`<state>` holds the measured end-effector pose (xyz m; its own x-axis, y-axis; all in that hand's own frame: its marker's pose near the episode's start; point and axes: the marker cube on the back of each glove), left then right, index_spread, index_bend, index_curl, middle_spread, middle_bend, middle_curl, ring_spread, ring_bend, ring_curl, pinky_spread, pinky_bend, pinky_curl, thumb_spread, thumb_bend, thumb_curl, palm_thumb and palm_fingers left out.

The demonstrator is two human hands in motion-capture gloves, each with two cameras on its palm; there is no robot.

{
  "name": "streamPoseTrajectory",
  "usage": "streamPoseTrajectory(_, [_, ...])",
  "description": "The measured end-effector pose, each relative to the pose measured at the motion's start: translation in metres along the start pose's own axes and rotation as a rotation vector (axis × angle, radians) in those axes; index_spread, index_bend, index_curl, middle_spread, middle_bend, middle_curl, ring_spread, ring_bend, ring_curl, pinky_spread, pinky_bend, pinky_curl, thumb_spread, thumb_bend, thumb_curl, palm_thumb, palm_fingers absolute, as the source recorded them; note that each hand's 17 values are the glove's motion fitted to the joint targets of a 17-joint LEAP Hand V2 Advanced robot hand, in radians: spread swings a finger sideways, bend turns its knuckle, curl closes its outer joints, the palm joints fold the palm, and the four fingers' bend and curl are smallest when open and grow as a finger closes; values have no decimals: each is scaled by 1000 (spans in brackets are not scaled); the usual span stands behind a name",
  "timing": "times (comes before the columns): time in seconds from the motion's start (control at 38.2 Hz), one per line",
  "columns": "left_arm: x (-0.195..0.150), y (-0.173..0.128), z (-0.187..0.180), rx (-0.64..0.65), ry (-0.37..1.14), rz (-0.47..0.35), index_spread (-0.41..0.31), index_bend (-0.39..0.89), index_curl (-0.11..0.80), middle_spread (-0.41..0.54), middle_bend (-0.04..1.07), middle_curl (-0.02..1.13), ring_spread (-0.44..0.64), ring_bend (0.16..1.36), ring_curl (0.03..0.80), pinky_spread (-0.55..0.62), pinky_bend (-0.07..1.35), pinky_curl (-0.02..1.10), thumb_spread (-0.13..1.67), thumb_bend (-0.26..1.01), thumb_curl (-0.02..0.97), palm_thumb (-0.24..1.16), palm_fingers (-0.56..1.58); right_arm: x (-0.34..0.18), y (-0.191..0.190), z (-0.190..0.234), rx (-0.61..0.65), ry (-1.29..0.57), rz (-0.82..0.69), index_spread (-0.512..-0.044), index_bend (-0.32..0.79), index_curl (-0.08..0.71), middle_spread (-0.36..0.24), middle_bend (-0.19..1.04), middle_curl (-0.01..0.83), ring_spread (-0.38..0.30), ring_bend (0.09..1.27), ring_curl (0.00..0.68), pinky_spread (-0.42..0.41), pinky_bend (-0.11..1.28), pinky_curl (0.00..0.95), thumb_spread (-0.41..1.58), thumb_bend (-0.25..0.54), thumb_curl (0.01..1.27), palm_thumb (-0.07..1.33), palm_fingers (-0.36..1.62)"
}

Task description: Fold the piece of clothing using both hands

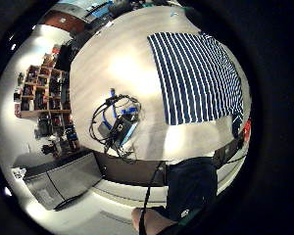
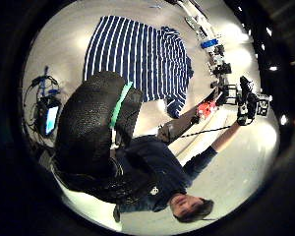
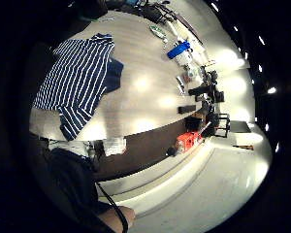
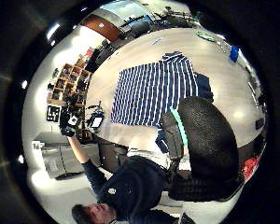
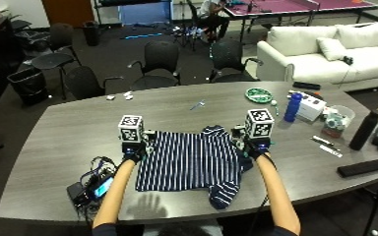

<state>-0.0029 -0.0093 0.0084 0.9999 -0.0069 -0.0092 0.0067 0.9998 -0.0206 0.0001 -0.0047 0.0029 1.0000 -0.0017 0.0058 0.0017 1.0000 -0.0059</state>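
The striped shirt (image 5: 189, 167) — navy with white stripes — lay flat on the grey bench (image 5: 64, 132), near its front edge and directly before the person, its collar pointing away from them and one sleeve (image 5: 224, 192) trailing toward the front edge on the right side. The left hand (image 5: 134, 150) was raised above the shirt's far left corner, and the right hand (image 5: 257, 146) was raised above its far right edge; both forearms reached up over the garment. Neither hand had hold of the cloth: the thumb side palm views looked down on the whole shirt from well above the bench, with each gloved thumb showing relaxed and nothing in it. Just left of the shirt, near the front edge, sat a small device with a lit screen (image 5: 101, 186) amid a tangle of cables. Well apart on the right stood a blue bottle (image 5: 293, 107), a black bottle (image 5: 363, 130) and a green dish (image 5: 259, 94).
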Motion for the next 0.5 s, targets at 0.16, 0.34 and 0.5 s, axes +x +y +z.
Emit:
streamPoseTrajectory(0.16, [-3, -18, 13, -21, 25, 10, -57, 136, 87, 132, 137, 69, 222, 526, 159, 194, 390, 152, 767, 115, 78, 203, 224, -1, -18, 11, -20, -27, 11, -254, 151, 120, -10, 222, 122, 11, 398, 150, 134, 396, 167, 778, 282, 105, 419, 446])
streamPoseTrajectory(0.34, [-7, -37, 44, -115, 51, 24, -74, 158, 140, 172, 157, 107, 293, 577, 198, 252, 425, 205, 984, 104, 132, 240, 157, -7, -45, 36, -66, -60, 19, -307, 142, 164, -12, 215, 180, 9, 405, 193, 160, 412, 219, 1046, 275, 146, 440, 422])
streamPoseTrajectory(0.5, [3, -13, 71, -280, -5, -19, -85, 196, 197, 182, 158, 131, 331, 562, 203, 278, 428, 229, 1060, 89, 174, 278, 145, -16, -56, 78, -173, -43, -21, -325, 140, 187, -13, 197, 215, 8, 411, 217, 163, 420, 247, 1160, 253, 174, 449, 410])
